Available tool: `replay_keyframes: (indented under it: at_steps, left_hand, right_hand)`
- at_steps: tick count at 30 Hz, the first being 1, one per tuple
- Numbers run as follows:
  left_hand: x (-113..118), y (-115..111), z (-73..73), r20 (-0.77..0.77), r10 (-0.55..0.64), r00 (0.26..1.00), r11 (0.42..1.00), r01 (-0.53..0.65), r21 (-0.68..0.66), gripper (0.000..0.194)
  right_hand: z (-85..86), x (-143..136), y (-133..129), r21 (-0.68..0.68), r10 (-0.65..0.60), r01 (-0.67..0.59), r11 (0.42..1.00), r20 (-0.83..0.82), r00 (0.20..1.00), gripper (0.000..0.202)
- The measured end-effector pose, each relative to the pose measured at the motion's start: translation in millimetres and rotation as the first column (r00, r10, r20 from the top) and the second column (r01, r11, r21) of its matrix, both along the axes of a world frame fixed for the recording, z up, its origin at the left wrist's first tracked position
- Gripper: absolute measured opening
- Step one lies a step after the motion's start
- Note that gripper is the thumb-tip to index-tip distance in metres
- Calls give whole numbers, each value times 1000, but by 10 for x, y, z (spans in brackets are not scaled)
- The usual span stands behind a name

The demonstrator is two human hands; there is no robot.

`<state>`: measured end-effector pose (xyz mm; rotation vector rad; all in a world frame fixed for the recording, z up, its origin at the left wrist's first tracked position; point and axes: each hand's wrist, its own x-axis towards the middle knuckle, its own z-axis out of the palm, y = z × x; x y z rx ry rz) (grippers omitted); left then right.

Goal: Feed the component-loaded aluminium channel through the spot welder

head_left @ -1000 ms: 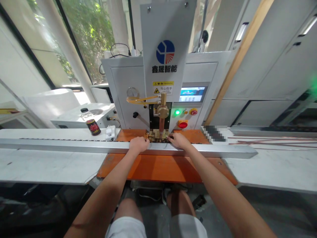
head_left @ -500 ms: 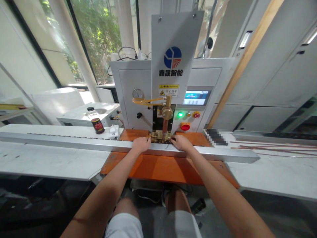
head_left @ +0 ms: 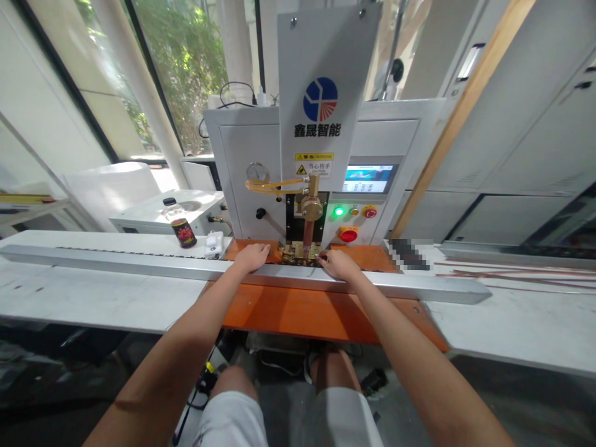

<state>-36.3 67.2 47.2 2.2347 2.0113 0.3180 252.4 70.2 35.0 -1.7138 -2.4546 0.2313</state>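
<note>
A long silver metal rail (head_left: 139,264) lies across the bench, with a dark toothed strip (head_left: 93,252) running along its far side. Over the rail, left of the brass fixture (head_left: 294,248), is my left hand (head_left: 254,256), its fingers curled together; what they grip, if anything, is hidden. My right hand (head_left: 339,263) is just right of the copper electrode (head_left: 308,233), its thumb and fingertips pinched close to the strip. I cannot make out what is in that pinch. The electrode points straight down at the fixture between my hands.
Behind stands a white machine (head_left: 244,143) with a lit screen (head_left: 367,178), a green light (head_left: 339,212) and a red knob (head_left: 348,234). A dark-labelled bottle (head_left: 184,233) and a white box (head_left: 215,244) stand left. Thin copper-coloured rods (head_left: 521,276) lie right.
My left hand has moved left, away from the brass fixture. My right hand stays pinched beside the electrode. The camera view has shifted slightly.
</note>
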Motion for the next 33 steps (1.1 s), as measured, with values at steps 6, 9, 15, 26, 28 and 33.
replay_keyframes:
  at_steps: [6, 9, 15, 26, 28, 33]
  left_hand:
    - [12, -158, -79, -137, 31, 990, 997, -40, -63, 64]
    - [55, -215, -100, -202, 13, 979, 998, -26, -61, 65]
    - [121, -228, -111, -227, 16, 974, 998, -29, -55, 64]
    - [97, -150, -127, -226, 49, 973, 994, -70, -86, 62]
    - [98, -149, -140, -231, 54, 972, 994, -74, -80, 62]
    - [101, -162, -173, -221, 111, 969, 992, -122, -40, 61]
  right_hand:
    - [-4, 2, 7, -22, -17, 18, 1000, 24, 1000, 47]
    - [-7, 4, 3, -4, -9, 9, 1000, 10, 1000, 45]
    - [-13, 1, 3, 8, -8, 8, 1000, 3, 1000, 44]
    - [-11, 8, -16, 10, -29, 29, 1000, 3, 1000, 45]
    - [-2, 5, -25, 4, -29, 29, 1000, 10, 1000, 46]
    - [19, 2, -44, 10, -39, 38, 999, 31, 999, 47]
